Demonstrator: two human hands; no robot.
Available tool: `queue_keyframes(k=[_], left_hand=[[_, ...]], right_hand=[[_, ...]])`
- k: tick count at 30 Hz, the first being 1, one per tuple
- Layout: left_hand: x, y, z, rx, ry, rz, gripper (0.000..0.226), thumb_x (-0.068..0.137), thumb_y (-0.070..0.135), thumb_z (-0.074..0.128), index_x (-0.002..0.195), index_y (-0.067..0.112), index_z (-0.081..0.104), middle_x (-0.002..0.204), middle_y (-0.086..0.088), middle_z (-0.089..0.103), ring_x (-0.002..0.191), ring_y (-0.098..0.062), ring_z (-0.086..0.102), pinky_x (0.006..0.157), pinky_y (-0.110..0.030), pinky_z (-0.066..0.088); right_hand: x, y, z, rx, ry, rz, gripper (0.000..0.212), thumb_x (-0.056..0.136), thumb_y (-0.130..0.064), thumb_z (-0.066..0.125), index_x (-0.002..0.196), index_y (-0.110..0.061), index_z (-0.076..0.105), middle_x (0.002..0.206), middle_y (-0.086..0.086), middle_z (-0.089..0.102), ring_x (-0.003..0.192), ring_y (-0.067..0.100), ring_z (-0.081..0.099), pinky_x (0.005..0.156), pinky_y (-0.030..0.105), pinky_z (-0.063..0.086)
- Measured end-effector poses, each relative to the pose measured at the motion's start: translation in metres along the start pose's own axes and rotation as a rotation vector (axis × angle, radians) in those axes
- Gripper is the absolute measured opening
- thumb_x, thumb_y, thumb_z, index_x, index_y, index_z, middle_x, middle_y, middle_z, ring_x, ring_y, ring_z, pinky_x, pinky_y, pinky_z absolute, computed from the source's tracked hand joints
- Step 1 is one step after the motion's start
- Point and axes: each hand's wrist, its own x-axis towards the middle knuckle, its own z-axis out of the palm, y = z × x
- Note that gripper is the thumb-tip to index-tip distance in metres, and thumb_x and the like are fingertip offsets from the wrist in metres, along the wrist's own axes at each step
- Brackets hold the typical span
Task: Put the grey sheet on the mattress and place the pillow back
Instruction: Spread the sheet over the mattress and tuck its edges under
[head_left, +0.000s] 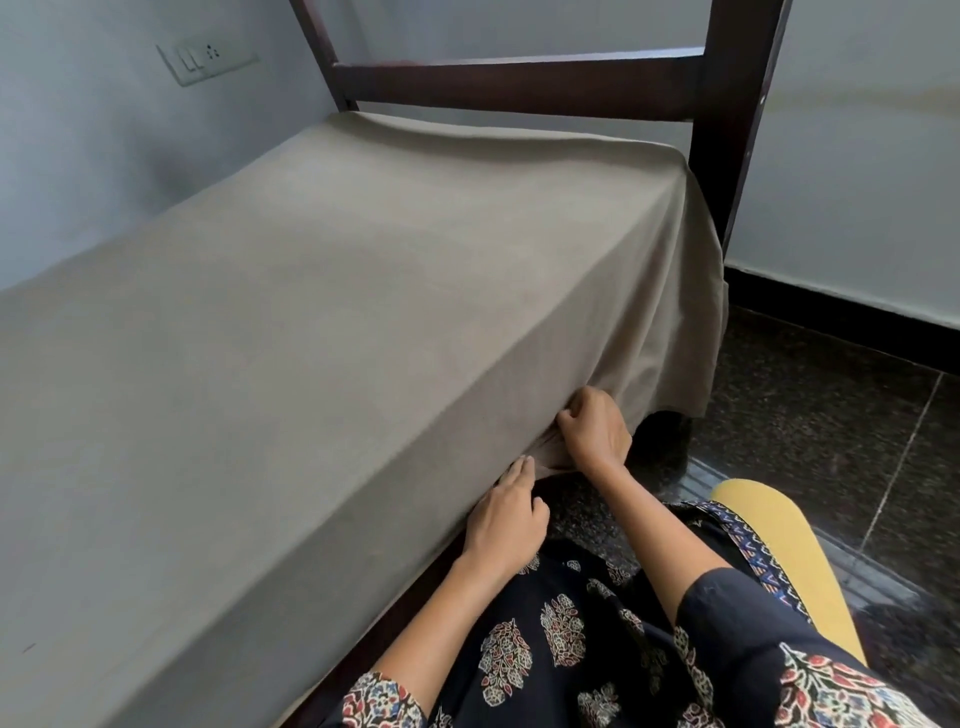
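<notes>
A: Looking for the grey sheet (311, 312).
B: Lying spread across the whole mattress, draping over the near side edge and the corner by the wooden headboard (519, 85).
A: Checking the right hand (592, 428).
B: Gripping a bunched fold low on that side edge, fingers curled.
A: And the left hand (506, 512)?
B: Pressing flat on the sheet just beside it, fingers straight, together.

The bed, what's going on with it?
A person is making it. The grey sheet covers the whole top. The right hand grips a bunch of sheet at the near side, while the left hand presses flat against the edge beside it. The corner by the dark frame hangs loose. No pillow is in view.
</notes>
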Motion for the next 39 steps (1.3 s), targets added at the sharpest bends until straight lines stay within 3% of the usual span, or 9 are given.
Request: queue_keyframes(k=[5, 9, 12, 15, 18, 22, 27, 32, 39], left_hand=[[0.006, -0.001, 0.018, 0.107, 0.048, -0.031, 0.065, 0.095, 0.026, 0.039, 0.152, 0.011, 0.012, 0.159, -0.003, 0.012, 0.146, -0.013, 0.013, 0.117, -0.027, 0.011], [0.016, 0.003, 0.018, 0.096, 0.078, -0.071, 0.066, 0.094, 0.027, 0.04, 0.152, 0.012, 0.012, 0.159, -0.004, 0.014, 0.145, -0.016, 0.018, 0.116, -0.03, 0.015], [0.024, 0.007, 0.019, 0.091, 0.066, -0.11, 0.07, 0.095, 0.03, 0.043, 0.152, 0.013, 0.006, 0.16, -0.004, 0.009, 0.146, -0.018, 0.014, 0.118, -0.032, 0.011], [0.031, 0.007, 0.023, 0.132, 0.077, -0.121, 0.077, 0.092, 0.029, 0.047, 0.152, 0.01, 0.003, 0.16, -0.006, 0.007, 0.146, -0.018, 0.012, 0.119, -0.032, 0.007], [0.026, 0.001, 0.023, 0.145, 0.126, -0.036, 0.078, 0.089, 0.025, 0.047, 0.152, 0.008, 0.006, 0.159, -0.008, 0.008, 0.146, -0.019, 0.011, 0.118, -0.031, 0.005], [0.016, -0.009, 0.015, 0.174, 0.139, 0.115, 0.069, 0.09, 0.019, 0.042, 0.151, 0.005, 0.012, 0.159, -0.01, 0.007, 0.147, -0.019, 0.007, 0.117, -0.027, 0.0], [-0.008, -0.006, 0.012, 0.027, 0.119, 0.141, 0.058, 0.097, 0.024, 0.035, 0.15, 0.006, 0.019, 0.159, -0.007, 0.013, 0.146, -0.014, 0.011, 0.115, -0.021, 0.002], [0.027, -0.001, 0.007, 0.061, 0.045, 0.013, 0.065, 0.094, 0.025, 0.045, 0.15, 0.005, 0.017, 0.157, -0.012, 0.018, 0.145, -0.02, 0.017, 0.118, -0.029, 0.009], [0.042, 0.024, 0.015, 0.18, 0.021, -0.149, 0.075, 0.086, 0.03, 0.047, 0.151, 0.015, 0.014, 0.158, -0.008, 0.017, 0.145, -0.023, 0.017, 0.118, -0.039, 0.012]], right_hand=[[0.005, 0.011, 0.0, 0.001, 0.044, -0.133, 0.017, 0.089, -0.018, 0.054, 0.084, -0.005, 0.064, 0.094, 0.012, 0.061, 0.092, 0.032, 0.057, 0.073, 0.04, 0.045], [-0.017, 0.03, -0.006, -0.046, 0.139, -0.617, 0.015, 0.074, -0.011, 0.055, 0.07, -0.007, 0.069, 0.076, 0.005, 0.065, 0.075, 0.029, 0.061, 0.065, 0.038, 0.049], [-0.032, 0.04, -0.001, -0.308, -0.019, -0.861, 0.04, 0.056, -0.013, 0.061, 0.094, -0.011, 0.075, 0.1, 0.003, 0.072, 0.098, 0.023, 0.067, 0.085, 0.034, 0.052], [-0.02, 0.041, 0.004, -0.5, -0.119, -0.894, 0.064, 0.049, -0.023, 0.07, 0.111, -0.009, 0.07, 0.115, 0.007, 0.068, 0.109, 0.022, 0.064, 0.093, 0.036, 0.049], [-0.011, 0.033, 0.007, -0.593, -0.162, -0.892, 0.053, 0.062, -0.024, 0.054, 0.111, -0.011, 0.068, 0.114, 0.005, 0.068, 0.109, 0.023, 0.063, 0.097, 0.036, 0.046], [-0.006, 0.023, 0.018, -0.614, -0.173, -0.846, 0.04, 0.075, -0.025, 0.034, 0.091, -0.014, 0.069, 0.088, 0.002, 0.069, 0.091, 0.023, 0.064, 0.087, 0.033, 0.035], [0.011, 0.028, 0.016, -0.671, -0.118, -0.943, 0.038, 0.073, -0.024, 0.034, 0.081, -0.015, 0.07, 0.074, 0.0, 0.068, 0.075, 0.022, 0.066, 0.078, 0.034, 0.047], [0.015, 0.014, 0.005, -0.792, -0.336, -0.879, 0.045, 0.084, -0.028, 0.052, 0.126, -0.012, 0.055, 0.126, 0.005, 0.059, 0.124, 0.023, 0.048, 0.107, 0.036, 0.028], [-0.014, 0.037, -0.046, -0.722, -0.447, -0.803, 0.072, 0.085, -0.016, 0.049, 0.15, -0.011, 0.019, 0.158, 0.004, 0.017, 0.146, 0.017, 0.011, 0.116, 0.033, 0.007]])
